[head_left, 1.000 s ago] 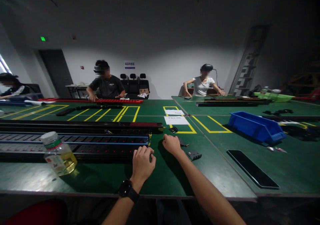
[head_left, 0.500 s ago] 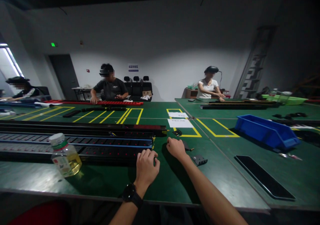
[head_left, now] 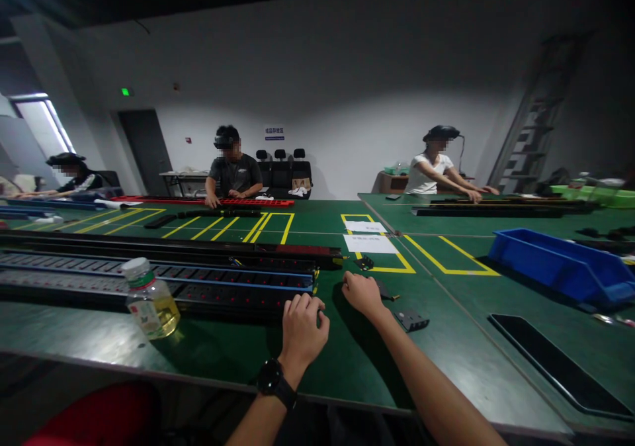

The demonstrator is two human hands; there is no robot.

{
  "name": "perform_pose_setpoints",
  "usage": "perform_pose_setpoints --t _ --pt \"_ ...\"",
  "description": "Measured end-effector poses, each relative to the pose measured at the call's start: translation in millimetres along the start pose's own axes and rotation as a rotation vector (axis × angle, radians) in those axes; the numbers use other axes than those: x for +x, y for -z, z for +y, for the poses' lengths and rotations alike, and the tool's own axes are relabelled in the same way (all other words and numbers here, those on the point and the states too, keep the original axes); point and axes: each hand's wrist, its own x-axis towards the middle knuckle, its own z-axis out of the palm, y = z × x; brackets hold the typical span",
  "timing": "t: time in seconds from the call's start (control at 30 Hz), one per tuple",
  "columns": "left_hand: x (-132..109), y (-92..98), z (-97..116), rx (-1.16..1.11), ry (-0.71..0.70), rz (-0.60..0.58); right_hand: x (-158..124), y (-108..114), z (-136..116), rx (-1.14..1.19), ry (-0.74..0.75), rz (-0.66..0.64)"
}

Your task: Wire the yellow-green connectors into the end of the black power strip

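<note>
My left hand, with a black watch on its wrist, rests at the right end of the long black rails with red dots. Its fingers are curled over the rail end, and whether they grip anything is hidden. My right hand is a little further right above the green table, its fingers curled down; what they hold, if anything, cannot be seen. Just beyond it lie a small black part and a dark flat bracket. Another small black piece is behind the right hand.
A bottle of yellow liquid stands at the left front. To the right are a blue bin and a dark flat tablet-like object. White papers lie mid-table. Several people work across the table.
The view has turned slightly left, so things appear further right. Both hands keep nearly the same place at the rails. The person at the back right has stretched their arms out sideways.
</note>
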Motion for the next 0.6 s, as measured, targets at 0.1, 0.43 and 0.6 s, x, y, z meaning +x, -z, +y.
perform_pose_setpoints --t 0.1,0.43,0.6 --pt "-1.2 -0.9 0.0 -0.003 0.005 -0.006 -0.3 -1.1 0.8 0.005 0.007 -0.007" --pt "-0.6 -0.2 1.2 -0.009 0.022 -0.018 -0.3 -1.8 3.9 0.0 0.029 -0.009" --pt "-1.4 -0.5 0.7 -0.012 0.018 -0.005 2.8 7.7 9.2 -0.007 0.057 -0.023"
